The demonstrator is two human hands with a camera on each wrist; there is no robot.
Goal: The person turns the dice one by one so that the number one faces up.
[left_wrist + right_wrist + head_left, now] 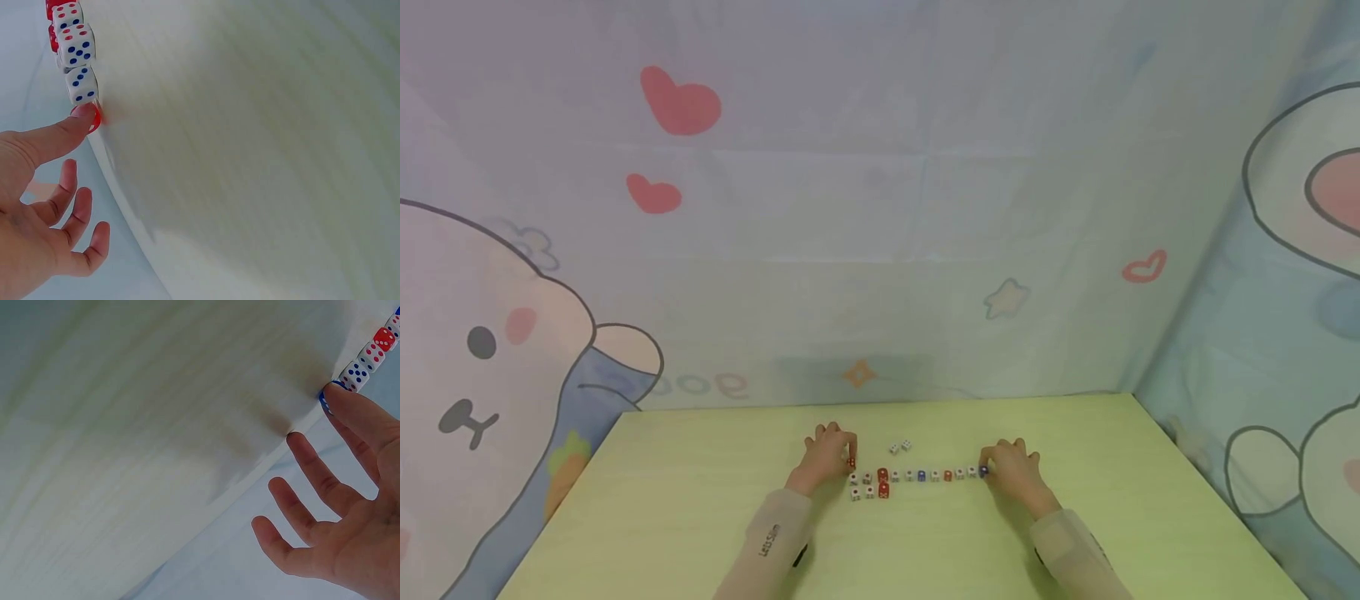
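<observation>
My left hand (826, 455) pinches a red die (852, 462) just behind the left end of a row of dice. In the left wrist view the thumb covers most of that red die (96, 119), and white dice (82, 85) stand beside it. At the row's right end my right hand (1015, 473) holds a blue die (983, 472) between thumb and index finger. The right wrist view has this blue die (324, 402) mostly behind the thumb, close against a white die (354, 376). The other fingers of both hands are spread and loosely bent.
Between the hands runs the row of small white, red and blue dice, with a larger red die (882, 475) in it. Nearer me are two white dice (855, 494) and another red die (883, 491). Two white dice (900, 447) lie behind. A printed cloth backs the table (700, 500).
</observation>
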